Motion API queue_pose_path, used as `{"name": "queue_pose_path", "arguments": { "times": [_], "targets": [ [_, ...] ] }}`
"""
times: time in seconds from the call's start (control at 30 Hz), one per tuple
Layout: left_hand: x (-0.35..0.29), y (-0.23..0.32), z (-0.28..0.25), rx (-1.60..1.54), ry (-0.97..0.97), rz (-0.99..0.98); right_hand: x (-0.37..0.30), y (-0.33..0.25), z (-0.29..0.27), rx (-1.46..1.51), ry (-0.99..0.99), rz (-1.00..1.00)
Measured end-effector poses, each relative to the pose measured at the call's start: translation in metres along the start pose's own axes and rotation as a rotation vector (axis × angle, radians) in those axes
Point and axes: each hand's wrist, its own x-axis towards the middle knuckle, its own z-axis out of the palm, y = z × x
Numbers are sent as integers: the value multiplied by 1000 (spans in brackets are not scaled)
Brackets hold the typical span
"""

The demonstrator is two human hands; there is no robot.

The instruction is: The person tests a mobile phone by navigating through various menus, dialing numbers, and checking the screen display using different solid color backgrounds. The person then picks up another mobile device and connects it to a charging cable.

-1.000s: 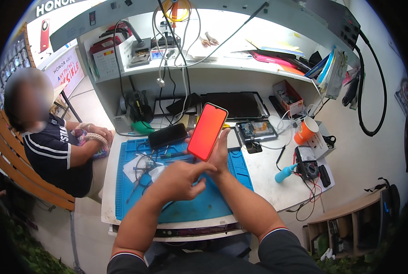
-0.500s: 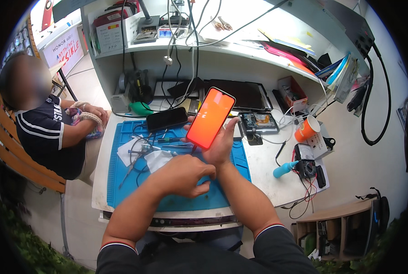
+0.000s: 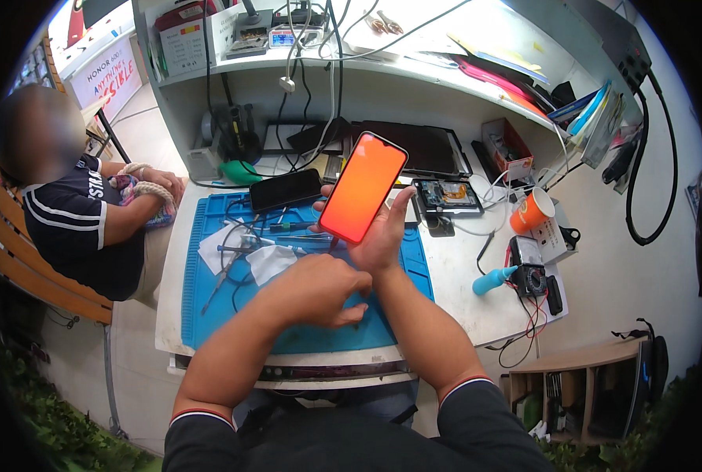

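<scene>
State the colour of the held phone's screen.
The phone screen glows a plain, bright orange-red; it shows best in the head view.

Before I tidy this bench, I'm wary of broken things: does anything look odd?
Yes: to the right of the orange-lit phone in the right hand, a device lies with inner parts exposed, as if its cover were off.

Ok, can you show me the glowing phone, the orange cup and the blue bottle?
Glowing phone [image 3: 363, 189]: head view, middle of its lit screen.
Orange cup [image 3: 527, 215]: head view, on its side wall.
Blue bottle [image 3: 490, 282]: head view, middle of its body.
</scene>
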Motion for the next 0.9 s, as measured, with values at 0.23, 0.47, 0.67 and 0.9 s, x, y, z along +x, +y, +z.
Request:
{"name": "queue_pose_path", "arguments": {
  "times": [0.23, 0.47, 0.67, 0.9],
  "targets": [
    [3, -29, 0, 2, 640, 64, 0, 2, -4, 85, -20, 12],
    [14, -80, 1, -710, 848, -214, -2, 7, 11, 73, -69, 19],
    [18, -76, 7, -936, 741, -250, -2, 22, 4, -20, -192, 47],
    [14, -90, 7, -967, 852, -203, -8, 12, 24, -93, -148, 49]
  ]
}}
